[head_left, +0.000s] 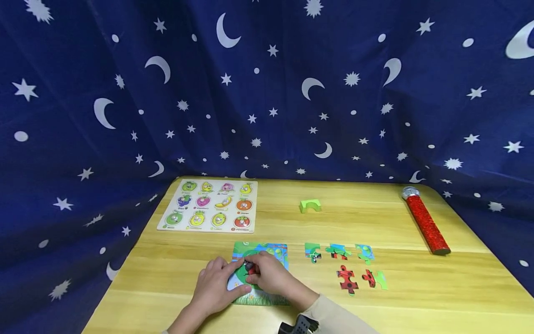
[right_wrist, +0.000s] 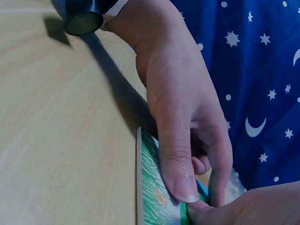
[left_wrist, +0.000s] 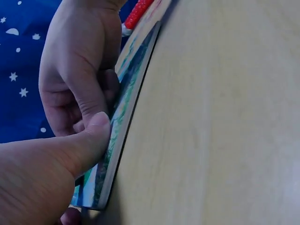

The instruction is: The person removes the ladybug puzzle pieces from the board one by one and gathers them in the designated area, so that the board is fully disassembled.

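A jigsaw board (head_left: 267, 299) with a green, blue and grassy picture lies on the table in front of me. My left hand (head_left: 214, 285) rests at its left side, the thumb (left_wrist: 91, 136) fairly straight over the board and one fingertip close to my right hand. Over the board's middle, my right hand (head_left: 271, 276) pinches a red and black puzzle piece (head_left: 250, 267) between thumb and forefinger. That piece is mostly covered by the fingers. In the right wrist view the right thumb (right_wrist: 180, 173) points down at the board, close to the left thumb.
Several loose puzzle pieces lie right of the board, among them a red spotted piece (head_left: 347, 280) and a green-blue piece (head_left: 313, 251). A fruit peg board (head_left: 212, 219) lies back left, a green arch block (head_left: 310, 205) behind, a red microphone (head_left: 427, 225) at right. A starry curtain (head_left: 283, 93) hangs behind.
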Motion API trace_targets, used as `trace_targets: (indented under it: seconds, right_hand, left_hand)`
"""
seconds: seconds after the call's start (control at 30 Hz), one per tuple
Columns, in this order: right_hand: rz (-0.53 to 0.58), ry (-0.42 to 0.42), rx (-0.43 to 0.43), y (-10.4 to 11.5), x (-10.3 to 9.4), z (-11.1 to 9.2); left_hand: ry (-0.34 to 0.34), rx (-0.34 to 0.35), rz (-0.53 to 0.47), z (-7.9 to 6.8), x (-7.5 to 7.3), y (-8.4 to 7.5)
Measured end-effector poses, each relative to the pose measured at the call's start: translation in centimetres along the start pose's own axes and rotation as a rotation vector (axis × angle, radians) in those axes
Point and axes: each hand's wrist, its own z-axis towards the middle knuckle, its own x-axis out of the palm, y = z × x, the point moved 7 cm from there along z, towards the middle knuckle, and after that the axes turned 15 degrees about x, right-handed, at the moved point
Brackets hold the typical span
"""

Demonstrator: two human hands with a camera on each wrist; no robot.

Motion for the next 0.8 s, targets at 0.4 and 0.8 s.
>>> trace_targets:
  seconds: [0.4,0.8]
  right_hand:
    - [0.043,-0.009,0.008,-0.2,0.1,-0.5]
    - [0.043,-0.056,0.002,-0.3,0.1,-0.6]
  left_hand:
    - [0.019,-0.01,-0.066,-0.6,-0.4,1.1]
    - [0.054,-0.079,-0.111,-0.1,-0.8,1.4]
